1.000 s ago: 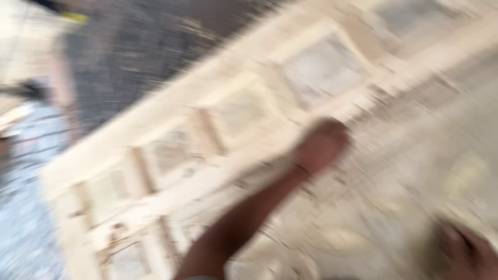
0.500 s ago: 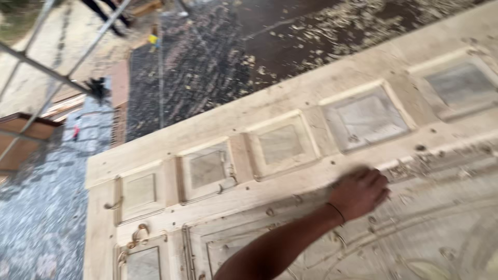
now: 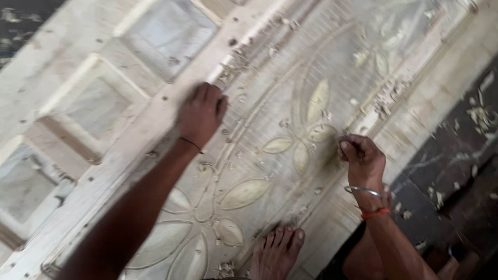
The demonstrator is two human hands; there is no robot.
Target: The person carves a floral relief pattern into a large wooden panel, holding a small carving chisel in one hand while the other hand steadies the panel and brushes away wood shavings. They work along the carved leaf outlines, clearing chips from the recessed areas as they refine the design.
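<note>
View's swung in closer since b4, right hand (image 3: 363, 158) now showing. We've got left hand (image 3: 201, 113) flat, grip open, on carved wooden door (image 3: 290, 103) lying under us; right grip curled shut w/ fingertips on it, bare foot (image 3: 277, 251) too.

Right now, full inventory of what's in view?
carved door panel: one, pale wood, flat, fills most of the view
petal carvings: several, pale, centre of panel
recessed square panels: a few, greyish, upper left
wood chips: scattered, pale, along the panel's right border and floor
dark floor: right edge
bare foot: one, bottom centre, on panel
left hand: flat on panel
right hand: closed grip, contents unclear
</note>
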